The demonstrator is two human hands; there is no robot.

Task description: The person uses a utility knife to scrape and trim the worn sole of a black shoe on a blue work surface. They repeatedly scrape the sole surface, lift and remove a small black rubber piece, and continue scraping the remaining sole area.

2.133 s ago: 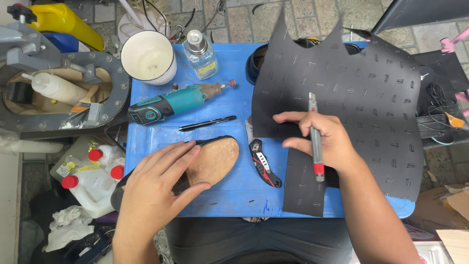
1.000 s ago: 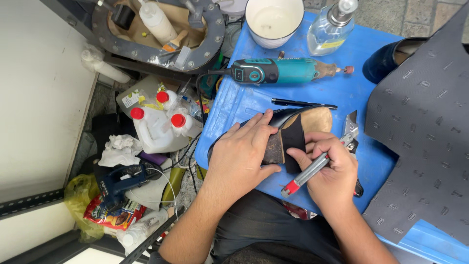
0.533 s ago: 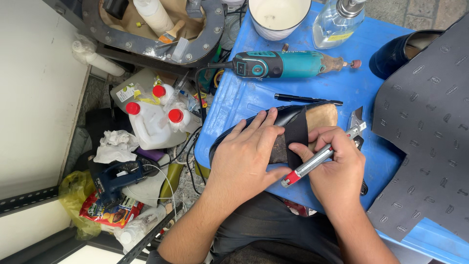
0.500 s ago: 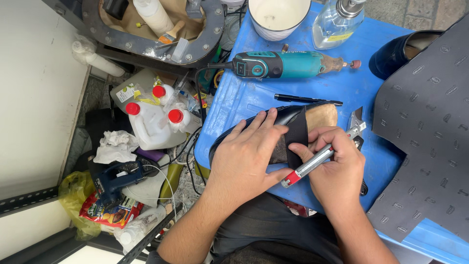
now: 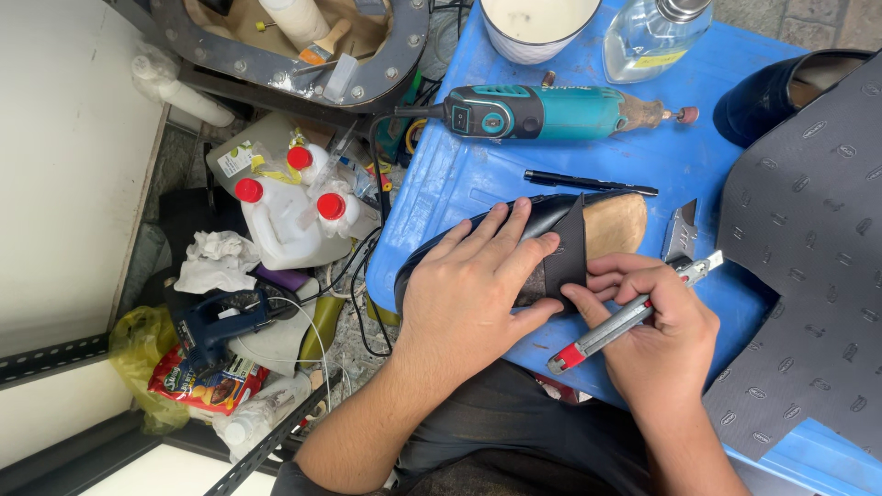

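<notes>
Pressing a small black rubber piece onto the upturned sole of a black shoe, the left hand lies flat and spread across the shoe at the centre of the frame, on a blue table. The right hand grips a grey utility knife with a red end, its thumb and forefinger also pinching the lower edge of the piece.

Doing this well seems to call for firm, even pressure from the left palm so the piece cannot slide, with the blade kept angled away from the fingers.

Above the shoe lie a black pen and a teal rotary tool. A large dark patterned rubber sheet fills the right side.

At left, on the floor, stand white jugs with red caps; one bears a pale label. Lower left lies a red and yellow snack packet beside a yellow bag. A clear bottle with a yellow label stands at the top.
</notes>
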